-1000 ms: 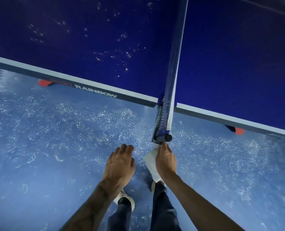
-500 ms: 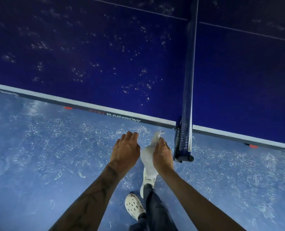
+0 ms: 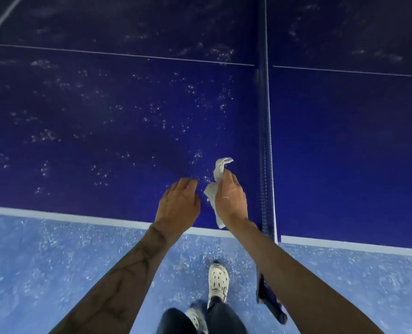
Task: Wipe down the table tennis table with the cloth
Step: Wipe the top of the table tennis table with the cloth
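The blue table tennis table (image 3: 103,97) is showing a scatter of pale specks (image 3: 98,169) across its left half, so the wiping is, by my judgement, only about to begin on this side. The left hand (image 3: 178,208) is hovering over the near edge with its fingers loosely curled and gripping nothing. Just beside it, the white cloth (image 3: 212,192) is hanging bunched in the air above the surface, one end sticking up and the other trailing down. The right hand (image 3: 231,201) is pinching it, fingers and thumb closed round its middle. Further right, the net (image 3: 264,141) is running away from the person. The next move likely calls for flattening the cloth onto the specks and sweeping away from the net.
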Motion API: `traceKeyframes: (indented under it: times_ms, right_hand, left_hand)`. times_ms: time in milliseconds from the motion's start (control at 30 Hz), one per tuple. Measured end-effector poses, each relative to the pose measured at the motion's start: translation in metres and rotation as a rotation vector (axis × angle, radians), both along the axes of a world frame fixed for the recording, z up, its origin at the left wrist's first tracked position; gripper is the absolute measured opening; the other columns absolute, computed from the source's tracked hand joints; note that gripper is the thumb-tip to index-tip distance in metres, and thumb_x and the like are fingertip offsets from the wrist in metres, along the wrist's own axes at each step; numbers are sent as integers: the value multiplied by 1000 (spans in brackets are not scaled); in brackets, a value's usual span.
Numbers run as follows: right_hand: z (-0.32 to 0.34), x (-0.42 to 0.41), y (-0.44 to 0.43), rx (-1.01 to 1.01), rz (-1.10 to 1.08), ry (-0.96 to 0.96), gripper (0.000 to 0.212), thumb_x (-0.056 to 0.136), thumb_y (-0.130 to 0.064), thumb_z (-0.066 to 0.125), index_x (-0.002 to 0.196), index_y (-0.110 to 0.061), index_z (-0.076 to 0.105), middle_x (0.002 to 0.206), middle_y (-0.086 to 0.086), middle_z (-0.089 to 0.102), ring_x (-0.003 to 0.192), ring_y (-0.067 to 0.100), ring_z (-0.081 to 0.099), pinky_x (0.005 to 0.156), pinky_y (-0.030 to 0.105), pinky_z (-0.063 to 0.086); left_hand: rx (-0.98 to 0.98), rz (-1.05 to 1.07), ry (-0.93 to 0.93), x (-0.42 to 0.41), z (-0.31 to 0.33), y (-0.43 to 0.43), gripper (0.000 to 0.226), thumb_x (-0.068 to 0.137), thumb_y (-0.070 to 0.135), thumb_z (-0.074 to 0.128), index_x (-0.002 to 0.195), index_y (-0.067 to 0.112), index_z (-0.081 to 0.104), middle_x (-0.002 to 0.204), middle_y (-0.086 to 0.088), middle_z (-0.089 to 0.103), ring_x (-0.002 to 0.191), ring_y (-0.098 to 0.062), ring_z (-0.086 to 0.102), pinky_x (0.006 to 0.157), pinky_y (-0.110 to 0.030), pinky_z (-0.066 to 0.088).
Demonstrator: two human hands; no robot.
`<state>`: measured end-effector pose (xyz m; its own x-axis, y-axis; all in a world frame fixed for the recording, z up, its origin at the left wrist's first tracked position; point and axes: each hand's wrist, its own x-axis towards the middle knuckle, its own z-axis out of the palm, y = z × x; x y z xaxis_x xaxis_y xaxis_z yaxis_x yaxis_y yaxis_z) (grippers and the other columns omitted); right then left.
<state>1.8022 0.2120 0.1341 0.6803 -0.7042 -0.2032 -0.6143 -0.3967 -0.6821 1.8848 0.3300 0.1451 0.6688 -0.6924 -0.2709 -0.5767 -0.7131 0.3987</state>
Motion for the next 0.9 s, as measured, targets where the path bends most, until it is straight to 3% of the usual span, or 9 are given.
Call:
traceKeyframes:
  times_ms: [100, 367, 533, 600, 700, 800, 900]
  right_hand:
    - [2, 29, -35, -16, -33, -1, 24, 112, -14, 47, 134, -4, 54, 127, 12, 65, 101, 30, 69, 83, 44, 59]
    - [-10, 113, -119, 25, -225, 63, 25, 112, -6, 38, 129, 0, 55, 123, 15, 66, 105, 31, 67, 92, 46, 58]
    - [-25, 147, -181, 85, -358, 174, 25, 109, -3, 35, 123, -1, 56, 123, 17, 66, 107, 36, 64, 86, 43, 50]
    - [-31, 157, -204, 106, -376, 232, 33, 109, -4, 33, 134, -3, 54, 130, 17, 65, 115, 38, 64, 91, 46, 52]
    - [-44, 176, -242, 150, -359, 331, 50, 112, -9, 29, 161, -12, 35, 145, 19, 58, 126, 41, 60, 100, 47, 51]
    - [-58, 199, -284, 160, -372, 357, 55, 113, -11, 28, 167, -20, 26, 150, 21, 55, 128, 41, 60, 103, 45, 52]
    - [-66, 220, -325, 53, -419, 340, 51, 112, -11, 30, 162, -18, 35, 145, 22, 59, 126, 43, 61, 106, 52, 52]
  left_hand:
    - [-13, -49, 9, 33, 0, -32, 43, 109, 20, 46, 151, 12, 46, 150, -5, 53, 134, -25, 52, 114, -41, 43]
    - [-43, -185, 34, 133, -24, -106, 45, 110, 20, 44, 154, 13, 44, 152, -5, 52, 135, -23, 51, 115, -38, 42]
    - [20, -268, 54, 186, -43, -138, 48, 111, 24, 42, 158, 13, 38, 157, -4, 46, 140, -22, 48, 119, -37, 38]
    - [43, -297, 56, 202, -50, -152, 49, 111, 24, 41, 159, 14, 36, 158, -4, 45, 139, -21, 48, 119, -36, 38]
    - [55, -314, 57, 223, -62, -178, 50, 111, 23, 42, 159, 15, 35, 157, -3, 45, 138, -20, 48, 116, -34, 37]
    - [48, -288, 63, 243, -75, -203, 50, 110, 23, 44, 158, 15, 36, 157, -3, 46, 137, -20, 50, 115, -35, 39]
    - [62, -261, 63, 260, -85, -224, 49, 109, 22, 46, 157, 15, 38, 156, -4, 47, 136, -21, 51, 114, -36, 41]
